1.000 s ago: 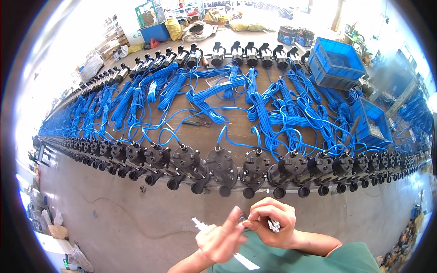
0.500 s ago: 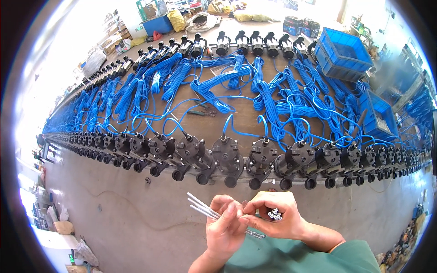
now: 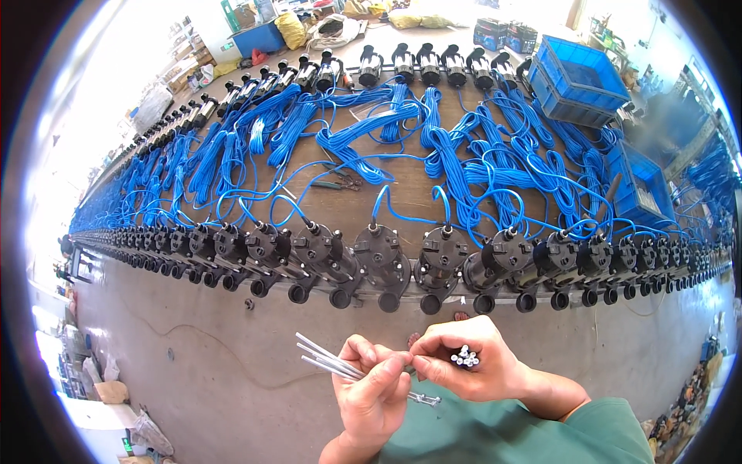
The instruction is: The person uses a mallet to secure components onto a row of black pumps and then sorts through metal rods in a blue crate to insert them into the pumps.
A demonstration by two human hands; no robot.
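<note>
In front of my body, my left hand [image 3: 374, 396] is closed around several thin grey metal rods [image 3: 331, 360]. Their plain ends point out to the left; the other ends, which look fitted with small nuts or heads, show below the palm. My right hand [image 3: 488, 360] grips a bundle of similar metal rods [image 3: 464, 356], seen end-on inside its curled fingers. Thumb and fingertips of both hands meet between the two bunches; whatever is pinched there is too small to make out. Just beyond the hands stands a row of black-topped pumps [image 3: 382, 254] along the table edge.
Coiled blue cables [image 3: 369, 133] cover much of the brown table [image 3: 309, 179], with pliers [image 3: 340, 182] among them. A second row of pumps [image 3: 430, 66] lines the far side. Blue crates [image 3: 578, 81] sit at the right. Grey floor [image 3: 232, 340] lies below the near edge.
My left hand and its rods have shifted slightly left, and the rods lie a little flatter. The right hand still grips its bundle. The view has shifted slightly.
</note>
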